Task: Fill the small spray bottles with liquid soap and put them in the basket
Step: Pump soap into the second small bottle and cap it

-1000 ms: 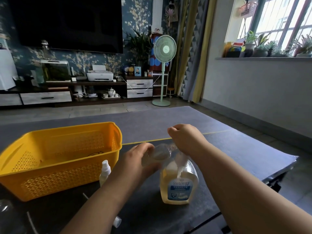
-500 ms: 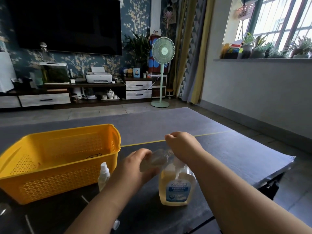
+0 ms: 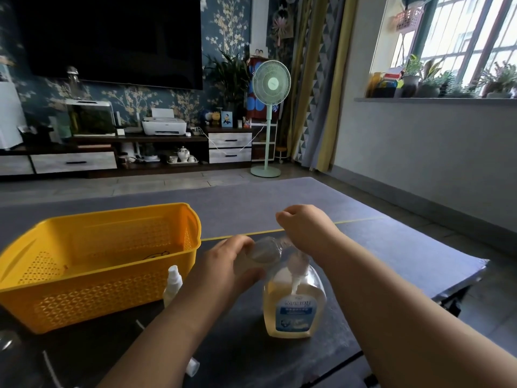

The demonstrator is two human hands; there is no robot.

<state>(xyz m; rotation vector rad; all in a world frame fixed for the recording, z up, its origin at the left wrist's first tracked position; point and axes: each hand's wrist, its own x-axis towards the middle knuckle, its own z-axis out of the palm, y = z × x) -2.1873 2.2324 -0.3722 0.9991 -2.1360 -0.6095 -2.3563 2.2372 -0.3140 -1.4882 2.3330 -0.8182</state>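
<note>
The left hand gripped a small clear spray bottle lying almost on its side. Its long axis ran left to right, neck pointing right toward the right hand, which was curled over the pump of the upright liquid soap bottle. 1 capped spray bottle stood upright just beside the yellow basket on the worktop.

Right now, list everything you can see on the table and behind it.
basket: one, yellow, left on the table.
spray bottle: one, white, standing by the basket.
small bottle: one, clear, in the left hand.
soap bottle: one, amber with blue label, table centre.
fan: one, pale green, floor beyond.
television: one, black, far wall.
printer: one, white, cabinet under television.
left hand: one, grips the small bottle.
right hand: one, curled over the soap bottle's pump.
</note>
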